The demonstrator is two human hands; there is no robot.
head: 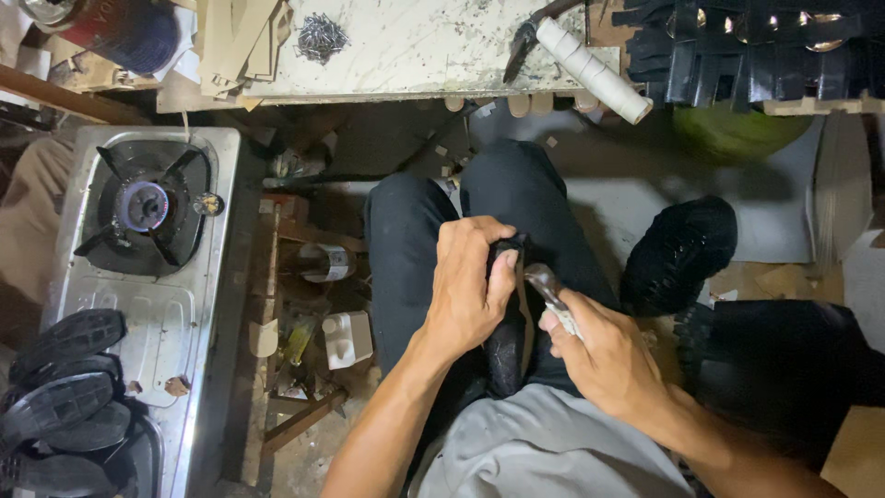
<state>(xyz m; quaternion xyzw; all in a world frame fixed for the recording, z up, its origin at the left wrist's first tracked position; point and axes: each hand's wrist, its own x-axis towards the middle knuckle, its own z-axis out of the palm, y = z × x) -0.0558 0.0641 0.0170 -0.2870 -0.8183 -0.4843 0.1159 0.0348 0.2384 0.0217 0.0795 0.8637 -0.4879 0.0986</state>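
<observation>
I sit with my legs in black trousers and hold a black shoe [507, 343] upright on my lap. My left hand [470, 286] wraps over its upper end, thumb pressed on the black material. My right hand [599, 355] grips a metal tool [546, 284] with a shiny tip that rests against the shoe just beside my left thumb. Most of the shoe is hidden between my hands and lap.
A lit gas stove [147, 207] stands on the left with black shoe soles [60, 383] stacked at its near end. A marble-topped bench [415, 46] carries nails [321, 37], a white roll [595, 72] and black shoe parts [747, 46]. A black shoe [678, 254] lies right.
</observation>
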